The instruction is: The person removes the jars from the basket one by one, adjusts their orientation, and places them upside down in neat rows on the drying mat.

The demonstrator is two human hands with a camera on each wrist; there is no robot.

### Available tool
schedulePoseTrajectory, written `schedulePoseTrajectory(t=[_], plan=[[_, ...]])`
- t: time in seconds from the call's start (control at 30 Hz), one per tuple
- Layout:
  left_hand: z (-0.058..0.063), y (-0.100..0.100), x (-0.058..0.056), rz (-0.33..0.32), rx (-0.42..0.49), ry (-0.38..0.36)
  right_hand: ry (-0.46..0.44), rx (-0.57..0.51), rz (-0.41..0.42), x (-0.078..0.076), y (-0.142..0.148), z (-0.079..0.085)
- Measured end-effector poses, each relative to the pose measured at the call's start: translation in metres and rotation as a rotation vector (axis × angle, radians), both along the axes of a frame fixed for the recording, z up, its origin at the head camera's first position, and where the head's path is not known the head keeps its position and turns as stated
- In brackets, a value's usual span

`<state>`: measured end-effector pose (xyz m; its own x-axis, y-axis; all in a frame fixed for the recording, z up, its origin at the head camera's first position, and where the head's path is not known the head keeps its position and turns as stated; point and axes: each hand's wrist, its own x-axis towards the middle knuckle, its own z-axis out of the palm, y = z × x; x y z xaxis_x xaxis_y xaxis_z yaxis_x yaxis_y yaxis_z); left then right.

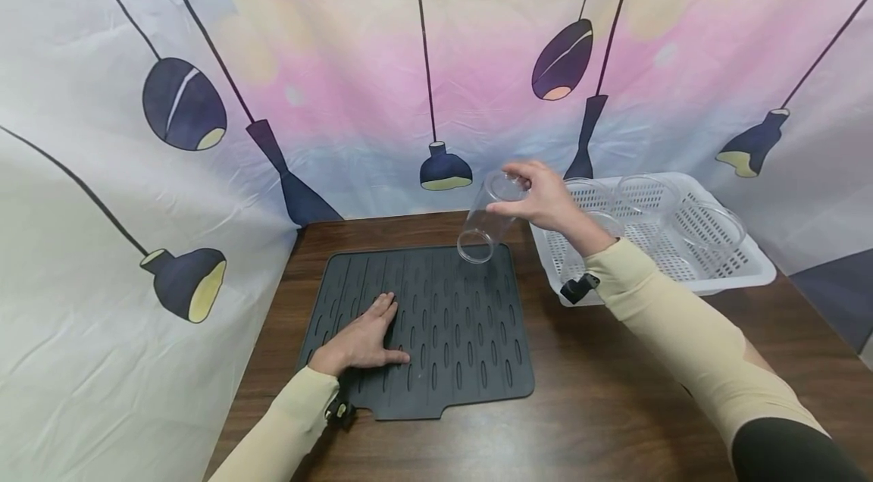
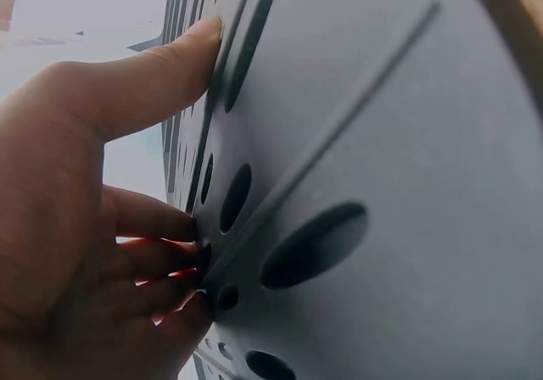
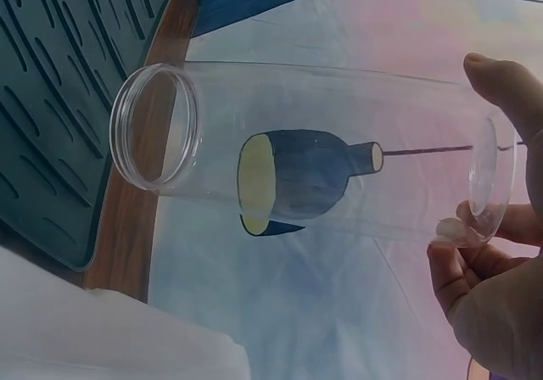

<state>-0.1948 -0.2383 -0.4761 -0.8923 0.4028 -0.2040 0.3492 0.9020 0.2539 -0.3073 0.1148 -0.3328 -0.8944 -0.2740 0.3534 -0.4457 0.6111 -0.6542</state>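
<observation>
My right hand grips a clear plastic jar by its base end, thumb on one side and fingers on the other. Tilted mouth-down, the jar overlaps the far right corner of a dark grey drying mat in the head view. Its threaded mouth points toward the mat in the right wrist view. Spread on the mat's left part, my left hand has its fingers extended and thumb out to the side. In the left wrist view its fingertips touch the slotted mat surface.
A white perforated basket with several clear jars stands right of the mat, under my right forearm. Both basket and mat are on a brown wooden table. Behind hangs a cloth printed with lamps.
</observation>
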Motion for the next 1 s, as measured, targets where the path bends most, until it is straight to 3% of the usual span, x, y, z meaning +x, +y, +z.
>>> schedulePoseTrajectory(t=[1.0], plan=[[0.0, -0.001, 0.0, 0.001, 0.008, 0.008, -0.071, 0.136, 0.022, -0.018, -0.02, -0.01]])
